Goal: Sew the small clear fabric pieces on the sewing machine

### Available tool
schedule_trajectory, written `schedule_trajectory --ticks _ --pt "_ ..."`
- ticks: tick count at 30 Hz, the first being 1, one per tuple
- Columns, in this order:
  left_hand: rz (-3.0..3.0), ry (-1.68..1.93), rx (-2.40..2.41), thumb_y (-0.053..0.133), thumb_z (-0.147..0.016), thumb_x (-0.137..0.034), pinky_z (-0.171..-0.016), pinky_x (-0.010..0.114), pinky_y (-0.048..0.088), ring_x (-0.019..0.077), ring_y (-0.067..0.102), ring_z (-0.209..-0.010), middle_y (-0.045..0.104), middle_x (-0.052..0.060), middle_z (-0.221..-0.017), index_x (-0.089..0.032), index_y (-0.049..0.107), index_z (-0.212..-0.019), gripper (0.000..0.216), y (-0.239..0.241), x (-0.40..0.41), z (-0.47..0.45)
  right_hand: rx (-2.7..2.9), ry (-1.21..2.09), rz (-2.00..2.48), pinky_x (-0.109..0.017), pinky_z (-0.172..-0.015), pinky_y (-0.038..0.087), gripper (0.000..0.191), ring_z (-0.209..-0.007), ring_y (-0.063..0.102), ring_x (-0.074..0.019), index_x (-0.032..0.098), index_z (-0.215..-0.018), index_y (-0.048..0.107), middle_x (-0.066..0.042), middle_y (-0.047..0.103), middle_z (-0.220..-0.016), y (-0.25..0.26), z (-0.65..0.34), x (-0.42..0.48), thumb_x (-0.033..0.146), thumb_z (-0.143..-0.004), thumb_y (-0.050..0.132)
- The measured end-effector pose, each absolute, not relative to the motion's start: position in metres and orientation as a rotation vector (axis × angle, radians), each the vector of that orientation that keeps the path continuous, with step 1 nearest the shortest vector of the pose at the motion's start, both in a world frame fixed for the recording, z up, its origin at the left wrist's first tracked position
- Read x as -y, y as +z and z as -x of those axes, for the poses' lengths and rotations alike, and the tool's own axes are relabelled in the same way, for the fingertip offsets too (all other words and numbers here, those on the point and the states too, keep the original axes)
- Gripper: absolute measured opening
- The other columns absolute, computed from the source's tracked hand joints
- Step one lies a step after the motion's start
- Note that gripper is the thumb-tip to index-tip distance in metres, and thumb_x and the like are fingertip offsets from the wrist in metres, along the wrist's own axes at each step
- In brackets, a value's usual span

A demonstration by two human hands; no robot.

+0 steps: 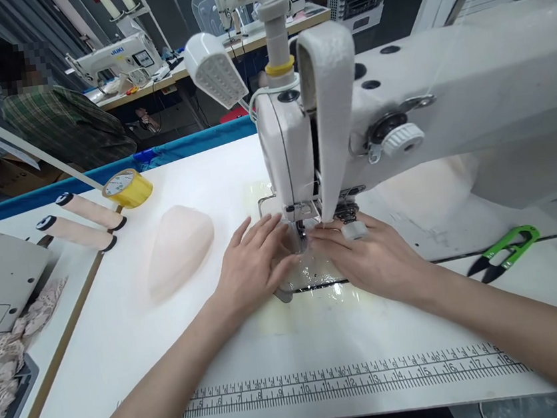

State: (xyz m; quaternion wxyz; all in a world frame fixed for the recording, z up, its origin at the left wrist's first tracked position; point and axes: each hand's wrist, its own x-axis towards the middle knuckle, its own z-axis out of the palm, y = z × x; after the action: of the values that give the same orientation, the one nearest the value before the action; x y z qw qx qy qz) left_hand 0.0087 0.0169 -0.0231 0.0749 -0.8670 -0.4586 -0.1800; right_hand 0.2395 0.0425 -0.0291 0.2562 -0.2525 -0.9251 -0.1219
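A white sewing machine (447,102) stands on the white table (120,321), its needle and presser foot (299,223) over a shiny taped plate. My left hand (252,262) lies flat just left of the needle, fingers stretched toward it. My right hand (369,256) lies flat on the right of the needle, fingers pointing left, with a white ring-like piece (355,230) on one finger. Both sets of fingertips meet at the presser foot on something small and pale that I cannot make out. A pale pink foam cup (177,247) rests to the left of my left hand.
Green thread snips (507,251) lie at the right. A yellow tape roll (128,187) and two pale thread cones (83,221) sit at the left, with lace pieces (4,361) lower left. A printed ruler (353,378) runs along the front edge. A person in a plaid shirt (62,123) sits behind.
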Motion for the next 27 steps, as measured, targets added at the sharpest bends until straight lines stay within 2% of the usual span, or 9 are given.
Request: schedule_trajectory --ticks 2,4,7,9,11,13,16,20,27 --pt "2.551 -0.432 1.339 0.037 -0.099 -0.052 -0.109 0.05 0.034 0.0256 0.059 -0.116 0.062 0.011 -0.127 -0.014 0.055 -0.129 0.052 -0.02 -0.014 -0.007 2.517 -0.232 0.611 -0.035 -0.084 0.048 0.026 -0.092 0.064 -0.02 0.014 -0.106 0.068 -0.006 0.07 -0.108 -0.026 -0.238 -0.038 0.01 -0.097 0.044" --pt "2.459 -0.426 1.241 0.043 -0.098 -0.052 -0.097 0.047 0.041 0.0215 0.067 -0.086 0.071 0.007 -0.099 -0.015 0.064 -0.111 0.044 -0.015 -0.01 -0.006 2.477 -0.217 0.554 -0.035 -0.083 0.049 0.024 -0.084 0.064 -0.0181 0.016 -0.101 0.068 -0.005 0.072 -0.098 -0.021 -0.237 -0.034 0.023 -0.102 0.045" --pt "2.328 -0.565 1.088 0.055 -0.095 -0.034 -0.077 0.037 0.043 0.0126 0.057 -0.055 0.063 -0.002 -0.063 -0.018 0.064 -0.081 0.023 -0.009 -0.005 -0.007 2.367 -0.355 0.588 -0.035 -0.084 0.048 0.02 -0.07 0.061 -0.0156 0.018 -0.084 0.068 -0.002 0.071 -0.078 -0.017 -0.235 -0.028 0.021 -0.098 0.054" --pt "2.356 -0.602 1.002 0.058 -0.092 -0.021 -0.081 0.036 0.044 0.0158 0.065 -0.074 0.07 0.001 -0.081 -0.018 0.064 -0.09 0.008 -0.008 -0.007 -0.008 2.398 -0.357 0.587 -0.033 -0.083 0.049 0.019 -0.08 0.063 -0.0166 0.017 -0.088 0.069 -0.003 0.071 -0.086 -0.018 -0.232 -0.025 0.009 -0.095 0.053" --pt "2.454 -0.551 0.958 0.053 -0.092 -0.013 -0.097 0.039 0.042 0.0204 0.063 -0.106 0.069 0.005 -0.113 -0.018 0.063 -0.108 0.019 -0.011 -0.012 -0.009 2.464 -0.279 0.565 -0.032 -0.081 0.05 0.023 -0.095 0.063 -0.0189 0.016 -0.098 0.069 -0.006 0.071 -0.097 -0.02 -0.229 -0.022 0.005 -0.095 0.048" --pt "2.56 -0.471 0.939 0.044 -0.094 -0.007 -0.108 0.042 0.036 0.0214 0.055 -0.123 0.064 0.005 -0.125 -0.017 0.06 -0.116 0.029 -0.014 -0.017 -0.007 2.47 -0.237 0.602 -0.033 -0.077 0.052 0.024 -0.094 0.064 -0.0208 0.014 -0.096 0.069 -0.008 0.071 -0.096 -0.022 -0.227 -0.02 0.008 -0.097 0.046" --pt "2.662 -0.426 0.96 0.037 -0.094 -0.001 -0.112 0.043 0.034 0.0212 0.053 -0.126 0.066 0.006 -0.121 -0.014 0.058 -0.119 0.035 -0.02 -0.021 -0.003 2.467 -0.199 0.683 -0.032 -0.07 0.052 0.024 -0.086 0.065 -0.0209 0.012 -0.091 0.069 -0.009 0.07 -0.09 -0.023 -0.227 -0.018 0.009 -0.097 0.046" --pt "2.759 -0.508 1.045 0.034 -0.093 0.001 -0.113 0.042 0.036 0.0172 0.06 -0.114 0.064 0.009 -0.118 -0.011 0.052 -0.127 0.04 -0.024 -0.02 -0.002 2.595 -0.14 0.694 -0.034 -0.076 0.052 0.026 -0.096 0.063 -0.0236 0.009 -0.108 0.067 -0.012 0.067 -0.112 -0.024 -0.228 -0.017 0.014 -0.099 0.043" --pt "2.791 -0.543 1.111 0.043 -0.093 -0.004 -0.104 0.046 0.045 0.0229 0.057 -0.113 0.062 0.011 -0.121 -0.014 0.059 -0.124 0.037 -0.027 -0.015 -0.012 2.55 -0.264 0.929 -0.034 -0.071 0.05 0.021 -0.088 0.064 -0.0236 0.011 -0.095 0.07 -0.012 0.07 -0.103 -0.025 -0.236 -0.029 0.025 -0.098 0.054"
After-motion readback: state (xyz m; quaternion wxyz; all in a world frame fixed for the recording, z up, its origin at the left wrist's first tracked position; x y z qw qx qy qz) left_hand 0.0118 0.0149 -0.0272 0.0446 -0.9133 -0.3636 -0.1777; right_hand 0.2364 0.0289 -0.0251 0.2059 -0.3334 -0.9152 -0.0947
